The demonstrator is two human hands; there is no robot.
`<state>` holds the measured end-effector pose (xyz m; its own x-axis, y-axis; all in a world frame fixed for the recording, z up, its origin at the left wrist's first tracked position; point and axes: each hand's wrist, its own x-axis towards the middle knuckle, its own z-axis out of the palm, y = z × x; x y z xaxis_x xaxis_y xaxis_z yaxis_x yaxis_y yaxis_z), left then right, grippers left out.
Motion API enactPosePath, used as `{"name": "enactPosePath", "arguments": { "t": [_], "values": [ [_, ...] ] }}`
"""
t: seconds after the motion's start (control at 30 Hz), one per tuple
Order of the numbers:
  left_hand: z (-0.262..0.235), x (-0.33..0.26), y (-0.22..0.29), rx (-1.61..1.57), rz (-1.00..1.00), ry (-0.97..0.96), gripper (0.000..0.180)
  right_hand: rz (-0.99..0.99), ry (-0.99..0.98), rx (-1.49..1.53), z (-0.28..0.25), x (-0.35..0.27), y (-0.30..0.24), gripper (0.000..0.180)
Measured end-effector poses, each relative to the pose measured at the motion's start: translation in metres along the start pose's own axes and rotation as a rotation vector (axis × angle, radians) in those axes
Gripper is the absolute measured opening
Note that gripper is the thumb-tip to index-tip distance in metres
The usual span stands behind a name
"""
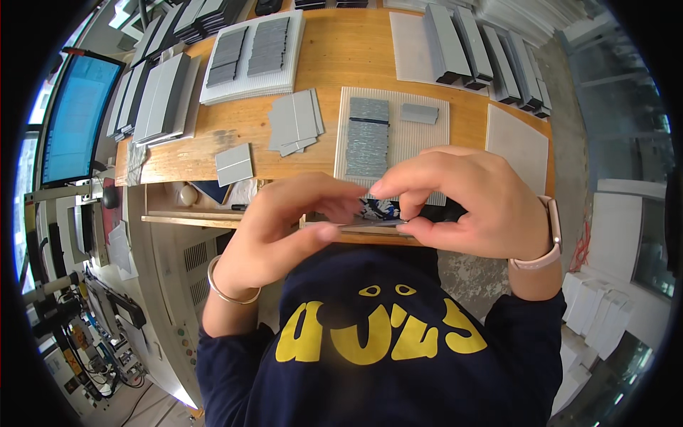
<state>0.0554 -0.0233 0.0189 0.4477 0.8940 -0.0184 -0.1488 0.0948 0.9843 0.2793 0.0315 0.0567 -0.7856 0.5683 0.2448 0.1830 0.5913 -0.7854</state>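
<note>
My left hand (284, 213) and my right hand (473, 203) are raised in front of my chest, just off the table's near edge. Between them is a thin grey sheet (376, 223), seen almost edge-on, with its ends at the thumbs and curled fingers of both hands. Beyond the hands, a white ribbed board (427, 153) bears an overlapping row of grey pieces (368, 146) with a dark line across it. One small grey piece (420, 113) lies apart on the same board. Left of it are several loose grey cards (293, 121) and a single card (234, 165).
Further left, a pile of ribbed boards (245, 91) carries two rows of grey pieces. Grey stacks stand at the left (162, 99) and back right (448, 50) of the wooden table (341, 46). An open drawer (188, 221) juts below the edge; a monitor (75, 117) is left.
</note>
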Motion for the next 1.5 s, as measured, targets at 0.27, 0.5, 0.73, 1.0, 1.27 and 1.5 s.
{"name": "enactPosePath", "arguments": {
  "t": [0.27,0.5,0.73,1.0,1.27,1.5],
  "values": [
    [0.009,0.001,-0.001,0.324,-0.081,-0.045,0.009,-0.080,-0.055,-0.158,0.000,0.008,0.000,0.031],
    [0.021,-0.003,-0.016,0.239,-0.059,0.134,0.012,-0.076,0.072,-0.049,0.007,0.010,0.010,0.029],
    [0.037,0.000,-0.040,0.112,0.118,0.396,0.015,0.159,0.454,0.498,0.048,0.003,0.022,0.023],
    [0.048,0.003,-0.046,0.033,0.285,0.414,0.019,0.272,0.497,0.767,0.051,0.001,0.015,0.017],
    [0.052,0.003,-0.043,-0.124,0.279,0.434,0.016,0.155,0.516,0.702,0.054,0.002,0.012,0.027],
    [0.051,0.000,-0.045,-0.232,0.246,0.426,0.017,0.032,0.528,0.574,0.057,0.004,0.012,0.028]
  ]
}}
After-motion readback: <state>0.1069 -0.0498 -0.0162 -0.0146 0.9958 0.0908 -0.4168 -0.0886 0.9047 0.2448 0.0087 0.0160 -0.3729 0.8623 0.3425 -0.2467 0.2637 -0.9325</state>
